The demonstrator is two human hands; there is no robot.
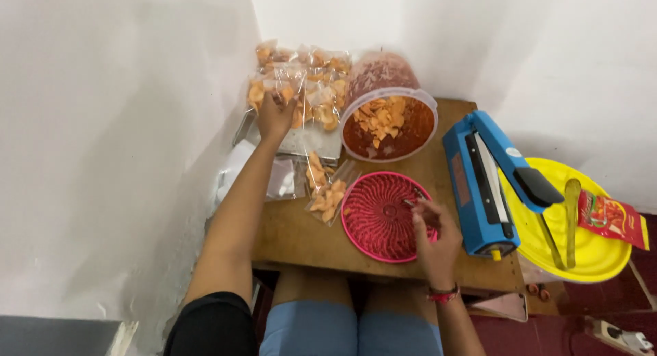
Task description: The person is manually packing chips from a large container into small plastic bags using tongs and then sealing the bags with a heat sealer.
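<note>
Stretching far forward, the left hand [275,115] closes on a filled chip bag atop the stack of sealed bags [301,89] at the bench's [294,233] back corner. Beside that hand stands the open tub of chips [389,127]; right of the other hand lies the blue heat sealer [487,185]. The right hand [432,236], wrist bent, pinches a small dark object over the pink ridged lid [380,216]. The stack looks loose; a careless tug could topple it.

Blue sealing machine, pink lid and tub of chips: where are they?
Blue sealing machine [482,185], head view, on its base.
Pink lid [376,219], head view, ribbed middle.
Tub of chips [388,127], head view, on the chips inside.
</note>
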